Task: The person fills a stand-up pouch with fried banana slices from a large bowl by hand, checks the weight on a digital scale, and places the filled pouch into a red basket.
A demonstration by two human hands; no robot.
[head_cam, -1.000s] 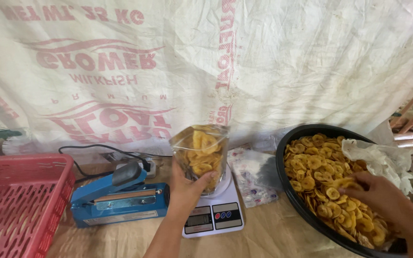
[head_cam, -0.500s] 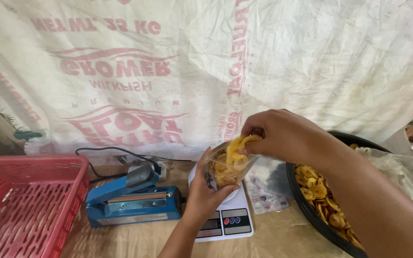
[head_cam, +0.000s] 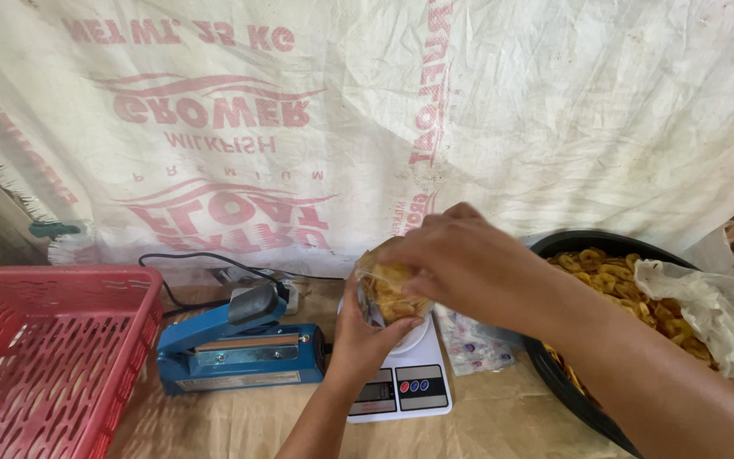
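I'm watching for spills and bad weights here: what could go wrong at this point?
1. The clear bag of chips is tilted in the left hand above the white scale, so chips might drop out.
2. The right hand covers the bag's mouth; pressing down could crush chips or skew a reading.
3. The black cord by the blue sealer might snag.

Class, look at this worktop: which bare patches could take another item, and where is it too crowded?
Bare brown paper lies in front of the blue sealer, between the red basket and the scale. A narrower strip runs between scale and black pan. Crowded: above the scale, where the left hand and right hand hold the bag of chips.
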